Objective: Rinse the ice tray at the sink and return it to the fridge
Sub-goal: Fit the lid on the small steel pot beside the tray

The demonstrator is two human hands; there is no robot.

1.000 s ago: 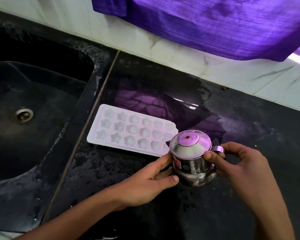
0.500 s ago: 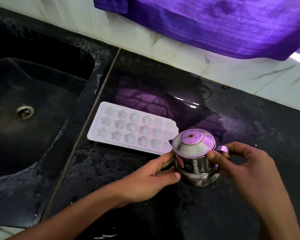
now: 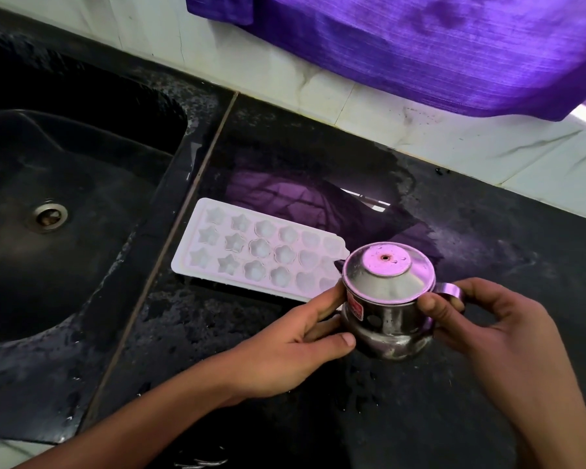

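A white ice tray (image 3: 251, 252) with star and flower moulds lies flat on the wet black counter, just right of the sink (image 3: 82, 265). In front of its right end stands a small lidded steel pot (image 3: 388, 299) with a side handle. My left hand (image 3: 295, 353) grips the pot's left side, thumb low on the body. My right hand (image 3: 487, 333) holds the right side, fingers at the handle and thumb on the lid's rim. The pot hides the tray's near right corner.
The black sink has a round metal drain (image 3: 49, 216). A purple cloth (image 3: 420, 45) hangs over the white tiled wall (image 3: 420, 130) behind the black counter (image 3: 487, 231), which is wet around the tray.
Both hands stay on the pot with almost no shift. The view has drifted slightly, so the pot and tray sit a little further right in the frame.
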